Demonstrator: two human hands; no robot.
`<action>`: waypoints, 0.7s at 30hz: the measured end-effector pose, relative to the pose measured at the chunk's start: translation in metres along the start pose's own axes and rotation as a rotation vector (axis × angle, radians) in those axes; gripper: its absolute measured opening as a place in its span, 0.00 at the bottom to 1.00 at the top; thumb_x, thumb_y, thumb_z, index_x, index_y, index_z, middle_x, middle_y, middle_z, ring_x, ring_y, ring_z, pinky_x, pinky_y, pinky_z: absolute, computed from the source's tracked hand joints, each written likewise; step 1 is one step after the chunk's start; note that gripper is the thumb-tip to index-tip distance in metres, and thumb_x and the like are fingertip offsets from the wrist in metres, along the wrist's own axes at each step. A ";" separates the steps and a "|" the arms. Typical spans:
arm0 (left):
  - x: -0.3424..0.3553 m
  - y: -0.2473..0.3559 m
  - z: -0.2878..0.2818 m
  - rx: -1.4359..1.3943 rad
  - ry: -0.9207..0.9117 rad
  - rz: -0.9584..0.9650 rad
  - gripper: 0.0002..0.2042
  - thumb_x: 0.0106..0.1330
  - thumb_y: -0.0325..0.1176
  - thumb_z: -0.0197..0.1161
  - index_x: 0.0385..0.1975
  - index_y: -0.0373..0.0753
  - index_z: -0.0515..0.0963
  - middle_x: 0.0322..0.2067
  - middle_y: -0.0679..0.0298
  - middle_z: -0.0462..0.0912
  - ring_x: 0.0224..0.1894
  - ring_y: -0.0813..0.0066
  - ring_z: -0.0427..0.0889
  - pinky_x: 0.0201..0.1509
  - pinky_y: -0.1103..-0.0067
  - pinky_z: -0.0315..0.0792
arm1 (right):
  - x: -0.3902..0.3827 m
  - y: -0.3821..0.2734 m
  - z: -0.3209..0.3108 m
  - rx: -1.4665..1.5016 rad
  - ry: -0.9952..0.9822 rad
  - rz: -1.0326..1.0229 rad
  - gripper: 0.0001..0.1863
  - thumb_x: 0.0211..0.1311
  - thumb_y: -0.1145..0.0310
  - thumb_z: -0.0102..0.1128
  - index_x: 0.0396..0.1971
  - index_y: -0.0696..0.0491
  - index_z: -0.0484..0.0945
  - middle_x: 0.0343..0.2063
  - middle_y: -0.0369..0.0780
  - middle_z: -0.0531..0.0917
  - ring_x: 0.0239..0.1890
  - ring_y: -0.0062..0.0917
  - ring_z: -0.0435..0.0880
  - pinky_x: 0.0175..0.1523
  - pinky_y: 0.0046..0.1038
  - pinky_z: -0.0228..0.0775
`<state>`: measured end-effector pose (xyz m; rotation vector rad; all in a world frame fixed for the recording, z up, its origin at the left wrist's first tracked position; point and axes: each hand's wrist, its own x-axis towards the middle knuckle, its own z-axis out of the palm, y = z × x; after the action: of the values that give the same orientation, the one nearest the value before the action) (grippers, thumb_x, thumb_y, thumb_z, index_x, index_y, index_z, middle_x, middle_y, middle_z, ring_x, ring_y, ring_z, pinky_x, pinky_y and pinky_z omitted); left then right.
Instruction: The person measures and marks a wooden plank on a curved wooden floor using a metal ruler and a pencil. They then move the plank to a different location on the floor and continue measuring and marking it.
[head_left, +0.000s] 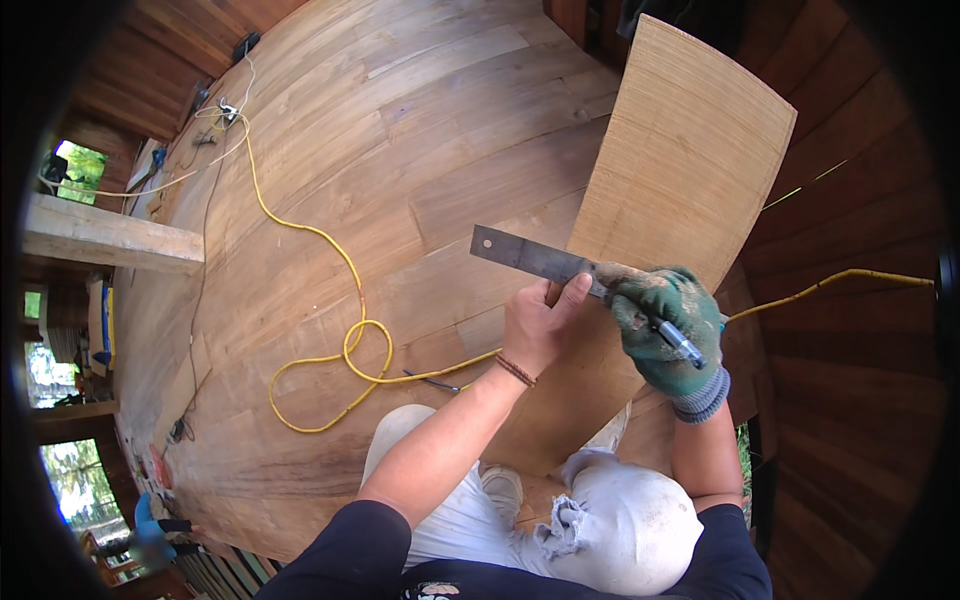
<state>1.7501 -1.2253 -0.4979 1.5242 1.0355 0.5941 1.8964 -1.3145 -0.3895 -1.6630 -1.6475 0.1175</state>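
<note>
My bare left hand (543,322), with a brown bracelet at the wrist, is closed on a flat dark metal ruler (530,255), its thumb on top. The ruler's free end has a small round hole and points left, past the board's edge. My right hand (660,325) wears a green, dirt-stained work glove and is closed around a pen (680,342), whose silver-and-dark end sticks out toward me. The gloved fingers meet the ruler's right end and hide it, along with the pen's tip. Under both hands lies a thin wooden board (690,140), slanting away to the upper right.
A yellow cord (385,340) loops across the plank floor (450,130) at left, and more of it runs off at right. A wooden beam (115,235) juts in from the left. Dark plank walls (850,350) rise at right. Another person (150,530) is at far lower left.
</note>
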 end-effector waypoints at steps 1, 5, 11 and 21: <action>0.001 0.000 0.001 -0.003 -0.003 -0.017 0.27 0.69 0.57 0.65 0.32 0.32 0.83 0.15 0.60 0.74 0.21 0.78 0.70 0.29 0.74 0.69 | -0.003 0.000 -0.005 -0.038 0.026 0.009 0.19 0.46 0.77 0.63 0.43 0.51 0.85 0.23 0.36 0.83 0.26 0.34 0.82 0.36 0.34 0.74; 0.002 0.000 0.003 -0.046 -0.001 -0.018 0.27 0.70 0.56 0.65 0.29 0.30 0.82 0.14 0.63 0.72 0.21 0.80 0.68 0.28 0.75 0.68 | -0.017 0.004 -0.013 -0.093 0.077 -0.008 0.21 0.44 0.74 0.64 0.43 0.49 0.85 0.21 0.35 0.81 0.24 0.34 0.81 0.35 0.34 0.72; 0.005 -0.004 0.003 -0.052 0.017 0.038 0.27 0.70 0.52 0.67 0.19 0.32 0.74 0.13 0.71 0.66 0.20 0.84 0.63 0.24 0.77 0.62 | -0.041 0.018 -0.044 0.030 0.092 0.204 0.19 0.47 0.74 0.61 0.43 0.51 0.86 0.22 0.34 0.81 0.24 0.33 0.81 0.36 0.32 0.71; 0.010 -0.013 0.008 -0.187 -0.024 -0.026 0.20 0.72 0.49 0.67 0.24 0.39 0.76 0.22 0.80 0.68 0.27 0.90 0.60 0.30 0.84 0.58 | -0.133 0.064 -0.022 0.690 0.691 0.691 0.19 0.73 0.75 0.54 0.60 0.62 0.77 0.60 0.46 0.80 0.54 0.30 0.83 0.57 0.34 0.77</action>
<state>1.7580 -1.2208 -0.5138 1.3486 0.9530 0.6354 1.9400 -1.4322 -0.4697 -1.4091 -0.3993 0.3572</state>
